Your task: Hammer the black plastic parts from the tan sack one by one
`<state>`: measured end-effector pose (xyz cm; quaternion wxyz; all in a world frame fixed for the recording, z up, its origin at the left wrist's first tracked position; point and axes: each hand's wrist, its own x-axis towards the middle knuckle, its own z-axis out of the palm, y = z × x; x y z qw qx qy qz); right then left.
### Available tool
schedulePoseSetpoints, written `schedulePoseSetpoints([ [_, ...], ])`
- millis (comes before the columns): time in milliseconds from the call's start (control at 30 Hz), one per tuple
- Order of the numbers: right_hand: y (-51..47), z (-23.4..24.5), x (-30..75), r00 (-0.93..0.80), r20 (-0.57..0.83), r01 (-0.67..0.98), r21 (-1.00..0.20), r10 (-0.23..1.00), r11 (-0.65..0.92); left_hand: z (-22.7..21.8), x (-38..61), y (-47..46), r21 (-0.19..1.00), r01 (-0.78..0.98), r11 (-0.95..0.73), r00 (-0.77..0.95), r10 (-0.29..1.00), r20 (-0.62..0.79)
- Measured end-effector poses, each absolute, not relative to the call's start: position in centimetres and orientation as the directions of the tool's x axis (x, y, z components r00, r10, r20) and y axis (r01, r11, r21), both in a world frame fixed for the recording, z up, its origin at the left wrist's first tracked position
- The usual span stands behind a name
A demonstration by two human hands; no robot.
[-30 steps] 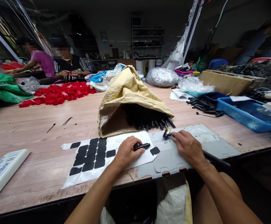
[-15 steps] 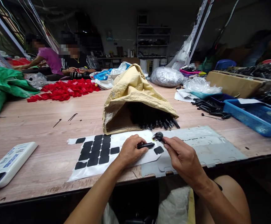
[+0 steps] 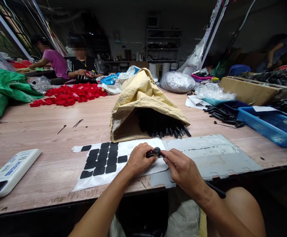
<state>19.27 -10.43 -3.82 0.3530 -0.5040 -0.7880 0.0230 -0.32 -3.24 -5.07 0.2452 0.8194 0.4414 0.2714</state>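
Observation:
My left hand [image 3: 141, 158] is closed around a short black tube [image 3: 149, 154] above the white backing sheet. In my right hand [image 3: 183, 168] is a black round-headed stick, pinched just behind its ball head [image 3: 156, 151]. The ball covers the tube's right end from this angle; whether they touch I cannot tell. A dark rod [image 3: 215, 189] shows below my right wrist, perhaps the same stick's far end. Rows of black rounded-square stickers [image 3: 100, 163] sit on the white sheet [image 3: 84, 185], left of my left hand. Both hands rest near the table's front edge.
Just beyond my hands lies a yellow woven sack [image 3: 145, 90] with black tubes [image 3: 168, 131] in its mouth. Red parts [image 3: 71, 93] are heaped at back left. A white device [image 3: 12, 172] stands left; a blue tray [image 3: 264, 126] is right. Two people sit across the table.
My right hand has moved left and brought the ball head to the tube's right end. The loose black sticker beside it is no longer visible. My left hand has stayed almost still.

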Motion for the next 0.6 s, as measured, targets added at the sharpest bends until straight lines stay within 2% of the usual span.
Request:
schedulePoseSetpoints([
  [167, -9.0, -3.9, 22.7, -0.133, 0.587, 0.843, -0.356, 0.799, 0.402, -5.3, -0.5, -3.1, 0.665, 0.565, -0.489, 0.476, 0.851, 0.222],
  [367, -6.9, -5.9, 28.2, -0.128, 0.507, 0.946, -0.195, 0.852, 0.258, -4.7, -0.6, -3.0, 0.676, 0.561, -0.478, 0.497, 0.847, 0.187],
  [600, -7.0, -7.2, 28.6, -0.118, 0.53, 0.948, -0.193, 0.84, 0.255, -4.5, -0.5, -3.3, 0.638, 0.602, -0.48, 0.497, 0.851, 0.171],
])
